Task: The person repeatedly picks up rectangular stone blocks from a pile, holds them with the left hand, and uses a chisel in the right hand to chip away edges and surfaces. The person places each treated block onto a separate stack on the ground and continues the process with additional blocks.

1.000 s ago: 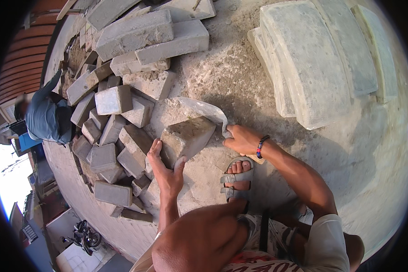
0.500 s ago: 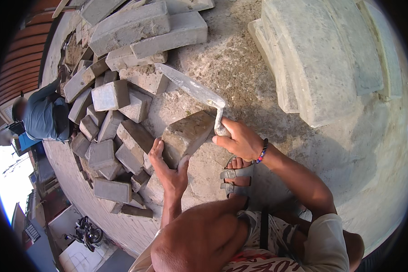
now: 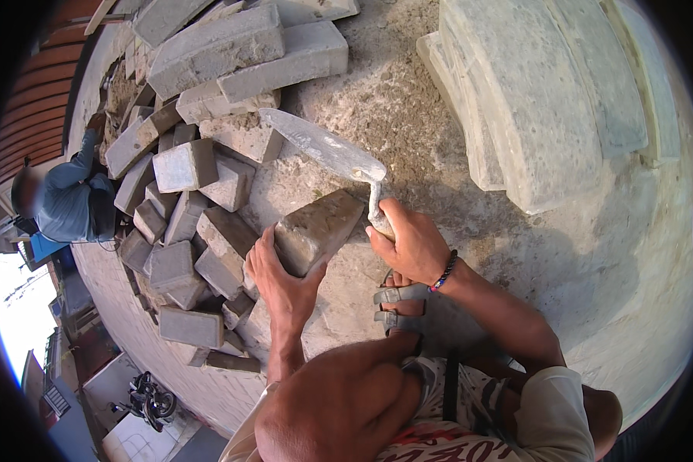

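With my left hand (image 3: 283,285) I grip the near end of a grey-brown paving block (image 3: 319,228), thumb on one side and fingers on the other. The block is tilted, and dirt clings to its upper face. My right hand (image 3: 414,240) is closed round the handle of a trowel (image 3: 323,146). The trowel's pale, crusted blade points up and to the left, beyond the block and apart from it. Most of the handle is hidden inside my fist.
A heap of loose paving blocks (image 3: 173,266) lies to the left. Longer concrete kerbstones (image 3: 215,50) lie at the far left, and big curved slabs (image 3: 523,100) at the far right. A person in a blue-grey top (image 3: 68,199) crouches beyond the heap. A motorcycle (image 3: 150,400) stands at lower left.
The trowel's handle and my right hand have shifted slightly, with the wrist turned. My left fingers have moved a little on the block. Beyond the heap, the other person's head and arm have moved.
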A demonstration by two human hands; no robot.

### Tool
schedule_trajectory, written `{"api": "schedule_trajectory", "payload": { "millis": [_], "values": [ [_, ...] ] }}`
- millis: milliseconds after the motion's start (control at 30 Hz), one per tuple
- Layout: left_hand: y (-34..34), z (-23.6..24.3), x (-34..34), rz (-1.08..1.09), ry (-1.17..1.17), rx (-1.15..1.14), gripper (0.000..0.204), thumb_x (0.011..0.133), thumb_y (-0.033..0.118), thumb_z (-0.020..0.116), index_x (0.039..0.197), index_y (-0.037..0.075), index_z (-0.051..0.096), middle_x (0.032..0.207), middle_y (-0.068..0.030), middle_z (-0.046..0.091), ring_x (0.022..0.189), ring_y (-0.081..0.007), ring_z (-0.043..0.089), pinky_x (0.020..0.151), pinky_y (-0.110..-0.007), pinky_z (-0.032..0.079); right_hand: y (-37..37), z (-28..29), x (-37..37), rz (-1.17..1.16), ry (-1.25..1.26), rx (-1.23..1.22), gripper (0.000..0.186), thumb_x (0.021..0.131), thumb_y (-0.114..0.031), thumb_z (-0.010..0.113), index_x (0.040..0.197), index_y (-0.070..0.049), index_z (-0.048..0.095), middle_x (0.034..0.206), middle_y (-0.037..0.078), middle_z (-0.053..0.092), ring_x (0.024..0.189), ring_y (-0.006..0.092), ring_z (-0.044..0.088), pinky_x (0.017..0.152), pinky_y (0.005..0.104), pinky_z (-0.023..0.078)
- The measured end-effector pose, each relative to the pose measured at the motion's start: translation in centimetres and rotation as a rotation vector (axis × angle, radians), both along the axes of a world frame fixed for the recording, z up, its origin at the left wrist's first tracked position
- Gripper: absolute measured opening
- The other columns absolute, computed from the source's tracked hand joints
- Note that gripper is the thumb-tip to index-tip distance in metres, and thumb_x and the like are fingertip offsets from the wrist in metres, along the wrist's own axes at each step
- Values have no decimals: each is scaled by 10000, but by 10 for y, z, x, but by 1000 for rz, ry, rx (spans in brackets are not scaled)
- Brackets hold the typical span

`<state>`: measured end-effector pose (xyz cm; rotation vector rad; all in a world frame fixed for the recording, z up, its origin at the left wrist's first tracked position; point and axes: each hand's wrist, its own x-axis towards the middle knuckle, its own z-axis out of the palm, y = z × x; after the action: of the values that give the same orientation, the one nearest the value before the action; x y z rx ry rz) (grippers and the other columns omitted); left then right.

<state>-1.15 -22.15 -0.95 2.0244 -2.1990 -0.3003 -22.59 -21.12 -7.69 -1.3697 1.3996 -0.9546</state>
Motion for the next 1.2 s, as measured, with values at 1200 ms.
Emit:
{"api": "schedule_trajectory", "payload": {
  "millis": [1200],
  "values": [
    [39,0,28,95,124,-44,911,539,229,904,1314,23,471,1169,-155,536,1127,-349,464,1061,-484,283,15,-38,8,439,386,378,277,897,-205,598,991,33,495,742,264,661,768,425,676,638,514,535]
  ]
}}
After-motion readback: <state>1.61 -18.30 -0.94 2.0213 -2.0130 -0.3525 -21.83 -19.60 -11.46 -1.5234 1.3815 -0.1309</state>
